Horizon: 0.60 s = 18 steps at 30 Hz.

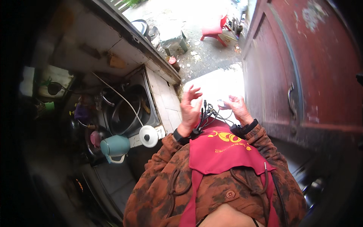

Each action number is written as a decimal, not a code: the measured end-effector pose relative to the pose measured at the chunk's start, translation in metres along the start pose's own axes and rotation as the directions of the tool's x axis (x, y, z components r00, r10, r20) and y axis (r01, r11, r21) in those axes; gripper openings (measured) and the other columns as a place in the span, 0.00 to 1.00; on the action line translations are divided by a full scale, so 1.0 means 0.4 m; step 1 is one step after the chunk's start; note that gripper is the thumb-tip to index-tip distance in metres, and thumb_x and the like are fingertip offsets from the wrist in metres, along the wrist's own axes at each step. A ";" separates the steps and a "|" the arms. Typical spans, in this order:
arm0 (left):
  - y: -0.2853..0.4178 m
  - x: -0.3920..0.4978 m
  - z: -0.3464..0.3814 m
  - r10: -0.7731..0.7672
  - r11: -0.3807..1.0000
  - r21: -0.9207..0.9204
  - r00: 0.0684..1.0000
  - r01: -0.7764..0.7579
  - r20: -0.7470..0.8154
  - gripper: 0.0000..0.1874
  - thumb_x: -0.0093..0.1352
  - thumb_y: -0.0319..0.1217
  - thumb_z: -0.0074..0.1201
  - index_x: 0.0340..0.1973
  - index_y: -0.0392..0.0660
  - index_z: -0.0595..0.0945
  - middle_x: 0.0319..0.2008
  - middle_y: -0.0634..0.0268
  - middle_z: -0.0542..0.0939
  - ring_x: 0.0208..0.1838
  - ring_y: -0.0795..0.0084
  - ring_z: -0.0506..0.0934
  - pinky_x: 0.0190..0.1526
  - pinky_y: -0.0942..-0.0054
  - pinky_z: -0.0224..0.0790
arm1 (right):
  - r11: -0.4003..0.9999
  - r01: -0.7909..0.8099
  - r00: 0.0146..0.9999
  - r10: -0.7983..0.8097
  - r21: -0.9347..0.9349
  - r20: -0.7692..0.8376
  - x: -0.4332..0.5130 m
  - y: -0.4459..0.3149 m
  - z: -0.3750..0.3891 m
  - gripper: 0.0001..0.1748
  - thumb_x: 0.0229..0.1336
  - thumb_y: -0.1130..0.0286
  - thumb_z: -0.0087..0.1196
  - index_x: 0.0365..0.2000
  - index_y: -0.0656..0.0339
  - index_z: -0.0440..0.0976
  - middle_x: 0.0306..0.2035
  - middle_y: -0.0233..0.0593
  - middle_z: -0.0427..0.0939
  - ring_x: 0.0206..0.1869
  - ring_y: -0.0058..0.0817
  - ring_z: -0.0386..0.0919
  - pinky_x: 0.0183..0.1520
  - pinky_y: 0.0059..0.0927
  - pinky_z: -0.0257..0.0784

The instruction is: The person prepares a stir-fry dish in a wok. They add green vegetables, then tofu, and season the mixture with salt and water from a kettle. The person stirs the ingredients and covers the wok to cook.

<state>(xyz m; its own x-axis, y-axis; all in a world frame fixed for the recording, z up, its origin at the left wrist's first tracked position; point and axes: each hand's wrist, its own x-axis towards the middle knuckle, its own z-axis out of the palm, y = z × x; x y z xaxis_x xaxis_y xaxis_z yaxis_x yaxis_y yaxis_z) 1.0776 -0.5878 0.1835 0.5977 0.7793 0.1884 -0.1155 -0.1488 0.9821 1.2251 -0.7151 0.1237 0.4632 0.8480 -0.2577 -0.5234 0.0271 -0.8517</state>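
Note:
My left hand [190,109] is raised in front of the red apron [224,147], fingers apart and nothing between them. To its right, my right hand [236,107] pinches a small pale object [221,103] between thumb and fingers; glare hides what it is. Black cables [210,112] with plugs hang in loops between the hands, over the top of the apron. Both wrists wear black straps. Behind the hands is a bright, overexposed white surface [218,79].
At left a metal sink [124,113] is set in a tiled counter, with a white round lid [148,136] and a teal jug [116,146] near it. A red wooden door [272,62] stands at right. A red plastic chair [212,29] is outside, beyond the doorway.

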 end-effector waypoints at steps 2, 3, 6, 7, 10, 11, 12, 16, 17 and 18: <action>-0.007 0.086 -0.037 -0.054 0.994 -0.103 0.988 0.039 -0.142 0.29 0.61 0.15 0.46 0.59 0.39 0.62 0.45 0.56 0.76 0.42 0.74 0.76 0.48 0.76 0.68 | 0.999 -0.022 0.998 0.024 -0.030 0.053 0.111 -0.004 -0.022 0.14 0.55 0.74 0.52 0.40 0.73 0.72 0.34 0.42 0.78 0.32 0.29 0.79 0.35 0.26 0.79; -0.013 0.127 -0.055 -0.084 0.989 -0.136 0.974 0.056 -0.212 0.29 0.62 0.15 0.46 0.59 0.39 0.61 0.45 0.55 0.76 0.41 0.75 0.75 0.48 0.77 0.68 | 0.999 -0.047 0.997 0.048 -0.022 0.062 0.174 -0.002 -0.035 0.14 0.55 0.74 0.52 0.40 0.73 0.72 0.34 0.42 0.78 0.32 0.29 0.79 0.35 0.26 0.79; -0.038 0.255 -0.100 -0.029 0.996 -0.089 0.925 -0.005 -0.380 0.26 0.63 0.16 0.46 0.57 0.37 0.62 0.45 0.53 0.75 0.41 0.74 0.76 0.47 0.77 0.69 | 0.994 -0.110 0.988 0.109 0.007 0.106 0.366 0.006 -0.087 0.13 0.54 0.74 0.52 0.39 0.72 0.71 0.34 0.42 0.77 0.33 0.30 0.79 0.36 0.27 0.79; -0.047 0.303 -0.113 -0.012 0.994 -0.102 0.910 -0.033 -0.415 0.26 0.63 0.16 0.46 0.57 0.37 0.62 0.45 0.53 0.75 0.41 0.74 0.76 0.46 0.76 0.69 | 0.995 -0.095 0.990 0.096 -0.013 0.099 0.439 0.003 -0.103 0.12 0.54 0.74 0.52 0.39 0.72 0.71 0.34 0.42 0.77 0.34 0.29 0.79 0.37 0.28 0.79; -0.067 0.477 -0.149 0.002 0.997 -0.063 0.876 -0.037 -0.483 0.23 0.64 0.18 0.45 0.56 0.37 0.63 0.43 0.52 0.76 0.42 0.72 0.75 0.44 0.74 0.71 | 0.992 -0.093 0.994 0.097 -0.081 0.057 0.646 -0.035 -0.148 0.12 0.55 0.74 0.52 0.39 0.68 0.70 0.37 0.40 0.76 0.39 0.28 0.77 0.41 0.29 0.77; -0.070 0.535 -0.158 -0.050 0.997 -0.077 0.847 0.011 -0.530 0.23 0.65 0.18 0.45 0.55 0.36 0.63 0.42 0.52 0.76 0.40 0.72 0.76 0.43 0.75 0.71 | 0.993 -0.073 0.996 0.078 -0.093 0.045 0.717 -0.062 -0.166 0.12 0.55 0.73 0.52 0.40 0.67 0.70 0.38 0.39 0.76 0.39 0.28 0.77 0.40 0.28 0.77; -0.072 0.592 -0.168 -0.019 0.995 -0.091 0.849 -0.034 -0.528 0.21 0.65 0.19 0.45 0.55 0.36 0.63 0.41 0.52 0.77 0.36 0.72 0.77 0.41 0.76 0.71 | 0.987 -0.095 0.995 0.096 -0.129 0.004 0.780 -0.090 -0.183 0.12 0.55 0.73 0.52 0.40 0.66 0.70 0.38 0.38 0.76 0.39 0.27 0.77 0.39 0.28 0.77; -0.096 0.781 -0.199 -0.036 0.984 -0.166 0.835 -0.067 -0.549 0.20 0.65 0.21 0.46 0.53 0.36 0.65 0.39 0.54 0.79 0.32 0.72 0.78 0.38 0.78 0.70 | 0.984 -0.093 0.992 0.078 -0.154 -0.100 0.980 -0.192 -0.282 0.15 0.53 0.72 0.54 0.43 0.61 0.71 0.37 0.36 0.77 0.38 0.24 0.77 0.36 0.23 0.74; -0.107 0.815 -0.199 -0.076 0.985 -0.169 0.822 -0.024 -0.564 0.20 0.65 0.21 0.46 0.53 0.36 0.65 0.39 0.54 0.79 0.32 0.72 0.78 0.38 0.78 0.70 | 0.988 -0.131 0.985 0.122 -0.075 -0.120 1.030 -0.210 -0.322 0.14 0.53 0.72 0.54 0.42 0.61 0.72 0.37 0.36 0.77 0.37 0.24 0.76 0.36 0.22 0.74; -0.120 0.844 -0.199 -0.089 0.986 -0.165 0.817 -0.008 -0.570 0.20 0.66 0.22 0.46 0.53 0.36 0.65 0.39 0.54 0.79 0.32 0.72 0.78 0.37 0.78 0.70 | 0.981 -0.173 0.970 0.153 -0.092 -0.189 1.076 -0.218 -0.367 0.13 0.52 0.73 0.55 0.40 0.61 0.73 0.35 0.35 0.77 0.35 0.23 0.76 0.35 0.21 0.73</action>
<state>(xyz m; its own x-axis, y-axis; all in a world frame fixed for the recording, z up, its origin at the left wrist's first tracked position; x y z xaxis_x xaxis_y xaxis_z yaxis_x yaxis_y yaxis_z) 1.2217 -0.2689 0.2001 0.0458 0.9968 0.0662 -0.2502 -0.0527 0.9668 1.5751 -0.4303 0.0200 0.5044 0.7263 -0.4671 -0.5274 -0.1692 -0.8326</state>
